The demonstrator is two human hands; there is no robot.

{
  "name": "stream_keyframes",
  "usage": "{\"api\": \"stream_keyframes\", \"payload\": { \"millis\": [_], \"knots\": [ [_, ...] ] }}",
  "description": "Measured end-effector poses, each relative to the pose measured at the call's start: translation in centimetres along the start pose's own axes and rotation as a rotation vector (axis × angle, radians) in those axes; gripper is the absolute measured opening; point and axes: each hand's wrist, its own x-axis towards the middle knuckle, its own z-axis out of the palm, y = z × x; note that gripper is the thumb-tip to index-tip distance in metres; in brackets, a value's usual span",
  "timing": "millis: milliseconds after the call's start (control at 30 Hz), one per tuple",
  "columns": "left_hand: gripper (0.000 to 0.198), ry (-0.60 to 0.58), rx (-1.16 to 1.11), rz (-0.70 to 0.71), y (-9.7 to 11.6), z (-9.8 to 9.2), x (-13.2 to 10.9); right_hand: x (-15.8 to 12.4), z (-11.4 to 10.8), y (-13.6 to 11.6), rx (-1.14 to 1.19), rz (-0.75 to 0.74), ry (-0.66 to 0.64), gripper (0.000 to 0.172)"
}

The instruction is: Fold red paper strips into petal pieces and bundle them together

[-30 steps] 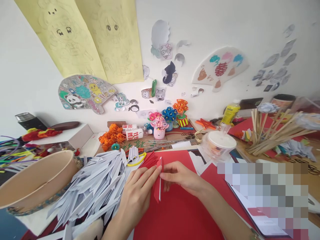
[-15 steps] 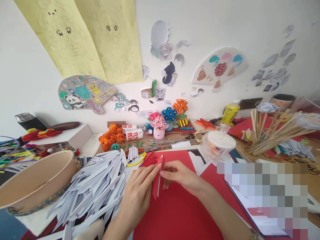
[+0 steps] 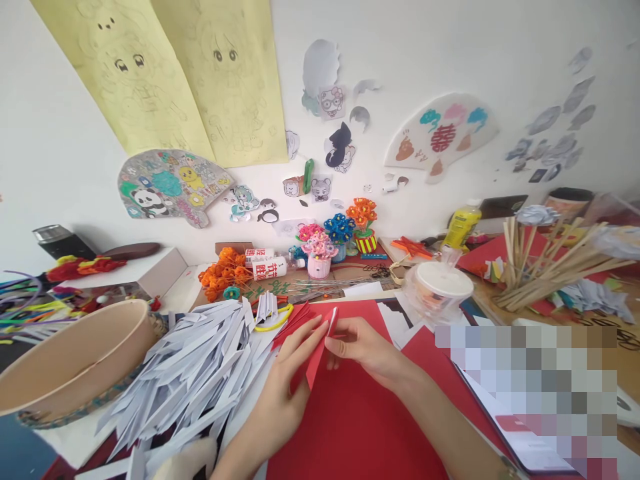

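A small folded piece of red paper [image 3: 317, 360] with a white inner edge is held between both hands above a large red sheet [image 3: 370, 427]. My left hand [image 3: 293, 373] has its fingers along the left face of the paper, closed on it. My right hand [image 3: 363, 350] pinches the paper's right edge between thumb and fingers; some of its fingertips are hidden behind the paper. Just beyond my left hand lie several narrow folded red paper pieces [image 3: 295, 323]. A big heap of folded white paper strips [image 3: 195, 367] spreads to the left.
A round tan basket [image 3: 75, 360] stands at left. A phone or tablet [image 3: 510, 427] lies at right, partly blurred out. Further back are a lidded white tub [image 3: 445, 280], wooden sticks [image 3: 540, 267], a yellow bottle [image 3: 463, 223] and potted craft flowers [image 3: 319, 250] along the wall.
The folded red paper has tilted to the right and turned to show more of its left face. My left hand has shifted slightly up and right, its fingers a little more spread.
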Motion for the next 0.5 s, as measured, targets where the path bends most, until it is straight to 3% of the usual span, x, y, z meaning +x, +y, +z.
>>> {"api": "stream_keyframes", "payload": {
  "millis": [133, 333, 500],
  "knots": [
    [0.063, 0.005, -0.086, -0.057, 0.69, 0.26, 0.01, -0.02, 0.22, 0.15, 0.036, -0.015, 0.084, 0.044],
    [0.062, 0.023, -0.082, -0.074, 0.47, 0.47, -0.27, -0.08, 0.58, 0.0, 0.025, -0.026, 0.144, 0.04],
    [0.055, 0.121, -0.127, -0.135, 0.19, 0.42, 0.07, 0.03, 0.8, -0.12, -0.035, -0.07, 0.254, 0.039]
  ]
}}
